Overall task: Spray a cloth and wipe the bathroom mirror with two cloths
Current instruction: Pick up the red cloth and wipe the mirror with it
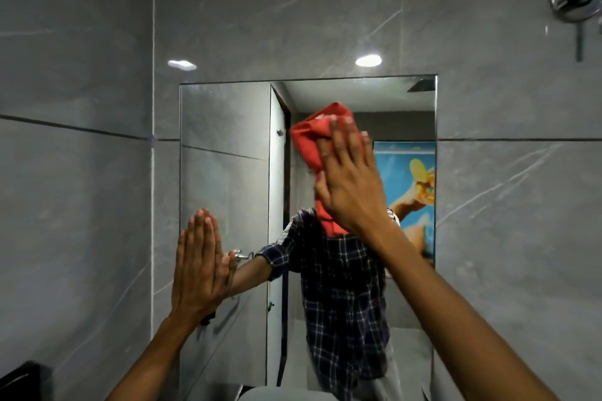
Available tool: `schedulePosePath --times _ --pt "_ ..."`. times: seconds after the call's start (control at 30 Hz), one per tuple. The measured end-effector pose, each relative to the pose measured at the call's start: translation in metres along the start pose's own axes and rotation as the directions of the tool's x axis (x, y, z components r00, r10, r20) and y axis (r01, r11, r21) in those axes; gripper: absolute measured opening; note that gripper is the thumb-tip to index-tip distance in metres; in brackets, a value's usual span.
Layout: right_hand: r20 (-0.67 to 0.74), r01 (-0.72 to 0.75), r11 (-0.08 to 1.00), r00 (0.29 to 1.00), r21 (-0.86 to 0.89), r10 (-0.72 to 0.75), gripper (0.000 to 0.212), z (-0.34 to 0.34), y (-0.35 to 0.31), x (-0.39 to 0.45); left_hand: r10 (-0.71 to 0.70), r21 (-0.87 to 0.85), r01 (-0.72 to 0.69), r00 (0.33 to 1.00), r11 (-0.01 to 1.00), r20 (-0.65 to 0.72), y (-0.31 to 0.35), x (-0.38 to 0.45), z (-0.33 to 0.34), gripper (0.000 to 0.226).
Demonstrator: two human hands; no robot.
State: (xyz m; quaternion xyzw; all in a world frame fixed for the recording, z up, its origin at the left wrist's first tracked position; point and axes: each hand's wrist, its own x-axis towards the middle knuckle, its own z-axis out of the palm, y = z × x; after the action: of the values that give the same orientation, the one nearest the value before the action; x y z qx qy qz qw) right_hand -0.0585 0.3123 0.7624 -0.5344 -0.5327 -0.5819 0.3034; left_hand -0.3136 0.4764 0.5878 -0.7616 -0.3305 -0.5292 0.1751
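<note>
I see the rectangular frameless wall mirror set in grey marble-look tiles. My right hand lies flat against the glass near the mirror's upper middle, fingers straight and slightly spread, pressing the crumpled red cloth under palm and fingertips; the cloth bulges out to the left and above them. My left hand rests open on the mirror's lower left edge, fingers close together, holding nothing. A chrome wall fitting sits near the wall's upper right corner.
</note>
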Motion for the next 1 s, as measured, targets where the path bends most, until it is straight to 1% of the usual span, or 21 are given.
schedulePosePath --times 0.07,0.1,0.13,0.2,0.23,0.27,0.3,0.33,0.43,0.57,0.63,0.7,0.77,0.87,1.0 --pt "-0.051 -0.202 0.979 0.978 -0.039 0.200 0.079 -0.015 0.043 -0.007 0.003 0.005 -0.003 1.000 1.000 -0.001 0.001 0.001 -0.001 0.074" --pt "-0.071 -0.322 0.946 0.945 -0.046 0.318 0.079 -0.022 0.062 -0.005 0.003 0.014 -0.003 1.000 1.000 -0.001 0.001 0.001 -0.001 0.074" --pt "-0.090 -0.443 0.896 0.894 -0.039 0.438 0.078 -0.030 0.077 0.002 0.004 0.018 -0.004 1.000 1.000 -0.001 0.003 0.001 -0.001 0.075" --pt "-0.128 -0.638 0.770 0.763 0.005 0.634 0.075 -0.039 0.086 0.022 0.014 0.013 -0.014 1.000 1.000 -0.001 0.004 0.001 -0.002 0.075" --pt "-0.141 -0.694 0.720 0.712 0.016 0.688 0.074 -0.040 0.080 0.033 0.016 0.006 -0.015 1.000 1.000 -0.004 0.005 0.001 -0.003 0.075" --pt "-0.148 -0.723 0.691 0.682 0.014 0.716 0.073 -0.039 0.070 0.041 0.017 0.001 -0.017 1.000 1.000 -0.009 0.006 0.001 -0.003 0.074" --pt "-0.161 -0.729 0.684 0.674 0.010 0.721 0.072 -0.035 0.055 0.050 0.017 -0.001 -0.017 1.000 1.000 -0.007 0.006 0.001 -0.004 0.074" --pt "-0.172 -0.720 0.693 0.683 0.004 0.710 0.071 -0.030 0.042 0.054 0.017 -0.005 -0.017 1.000 1.000 -0.009 0.009 0.000 -0.003 0.074" --pt "-0.176 -0.616 0.787 0.771 0.036 0.611 0.072 -0.011 -0.012 0.070 0.008 -0.009 -0.009 1.000 1.000 -0.010 0.012 0.001 -0.002 0.074" --pt "-0.137 -0.480 0.860 0.853 0.172 0.503 0.075 0.015 -0.102 0.093 0.005 0.032 -0.005 1.000 0.999 -0.022 0.009 0.001 -0.003 0.072" --pt "-0.102 -0.407 0.889 0.895 0.211 0.434 0.074 0.028 -0.140 0.102 0.016 0.039 -0.015 0.999 0.999 -0.038 0.010 0.001 -0.003 0.072" --pt "-0.047 -0.309 0.919 0.943 0.246 0.330 0.075 0.038 -0.175 0.113 0.015 0.011 -0.014 0.997 1.000 -0.070 0.013 0.001 -0.004 0.071" --pt "0.013 -0.181 0.945 0.983 0.274 0.184 0.077 0.047 -0.205 0.121 0.024 -0.032 -0.028 0.993 0.999 -0.118 0.013 0.002 -0.006 0.068" --pt "0.091 -0.012 0.967 0.996 0.253 -0.011 0.079 0.056 -0.224 0.118 0.057 -0.022 -0.062 0.983 0.998 -0.173 0.010 0.002 -0.007 0.067" --pt "0.113 0.136 0.964 0.980 0.229 -0.165 0.078 0.054 -0.202 0.086 0.024 -0.037 -0.029 0.991 0.999 -0.133 0.012 0.003 -0.008 0.063"
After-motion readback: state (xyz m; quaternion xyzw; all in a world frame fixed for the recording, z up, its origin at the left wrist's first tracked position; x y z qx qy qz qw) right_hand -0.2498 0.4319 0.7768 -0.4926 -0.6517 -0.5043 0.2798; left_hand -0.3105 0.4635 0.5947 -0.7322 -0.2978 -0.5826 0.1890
